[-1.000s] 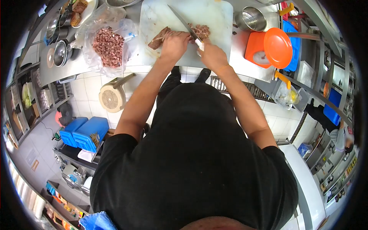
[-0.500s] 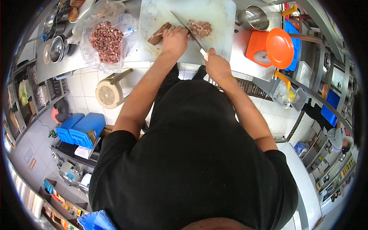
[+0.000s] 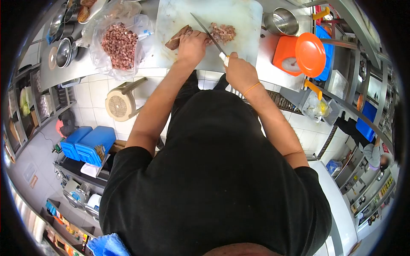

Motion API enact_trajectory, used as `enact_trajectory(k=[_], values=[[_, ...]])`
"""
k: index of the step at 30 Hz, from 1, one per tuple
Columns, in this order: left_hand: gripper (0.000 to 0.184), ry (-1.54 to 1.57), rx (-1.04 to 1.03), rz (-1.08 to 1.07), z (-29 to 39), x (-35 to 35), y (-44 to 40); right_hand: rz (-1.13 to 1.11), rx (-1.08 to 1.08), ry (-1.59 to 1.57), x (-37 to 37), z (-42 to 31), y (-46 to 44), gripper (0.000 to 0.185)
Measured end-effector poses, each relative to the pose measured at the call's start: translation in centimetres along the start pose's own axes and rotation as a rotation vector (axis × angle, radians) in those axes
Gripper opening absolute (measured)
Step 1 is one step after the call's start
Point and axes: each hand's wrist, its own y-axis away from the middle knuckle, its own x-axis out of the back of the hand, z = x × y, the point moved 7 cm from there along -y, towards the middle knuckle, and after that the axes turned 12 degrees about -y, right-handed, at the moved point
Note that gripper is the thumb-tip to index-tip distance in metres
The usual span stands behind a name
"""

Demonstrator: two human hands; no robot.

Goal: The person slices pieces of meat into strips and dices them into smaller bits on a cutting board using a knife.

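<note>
On the white cutting board [image 3: 239,53] lies a chunk of reddish meat [image 3: 177,39], partly covered by my left hand [image 3: 192,46], whose fingers grip its right end. My right hand [image 3: 240,71] is wrapped around the white handle of a knife [image 3: 207,33]. The blade slants up and left across the board, just right of my left fingers. Against the blade's right side rests a small pile of diced meat [image 3: 223,33]. Whether the edge touches the chunk is hidden by my fingertips.
Left of the board, a clear plastic bag holds more diced meat [image 3: 119,47]. Metal bowls [image 3: 65,53] stand farther left. To the right are a steel pot [image 3: 284,21] and an orange scale [image 3: 285,55] with its round pan. A beige stool [image 3: 121,103] stands below; another person [image 3: 370,149] is far right.
My right hand and the knife handle have shifted slightly left and away from my body. My left hand stays on the meat chunk, moved only a little.
</note>
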Motion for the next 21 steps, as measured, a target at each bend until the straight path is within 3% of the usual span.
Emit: enact_trajectory(k=[4,11,18,21], values=[[0.011,0.004,-0.046,0.012,0.2,-0.8,0.1,0.058,-0.005,-0.053,-3.5,1.7,-2.6,0.03],[0.015,-0.02,-0.048,-0.013,0.6,0.2,0.2,0.026,0.031,-0.14,-2.8,1.6,-5.7,0.044],[0.022,-0.064,-0.064,-0.002,0.1,2.1,1.8,0.026,0.001,-0.12,-1.8,4.5,-3.3,0.046],[0.014,-0.018,-0.022,0.012,0.5,1.4,1.7,0.034,-0.023,-0.077,-1.1,5.0,-2.5,0.044]])
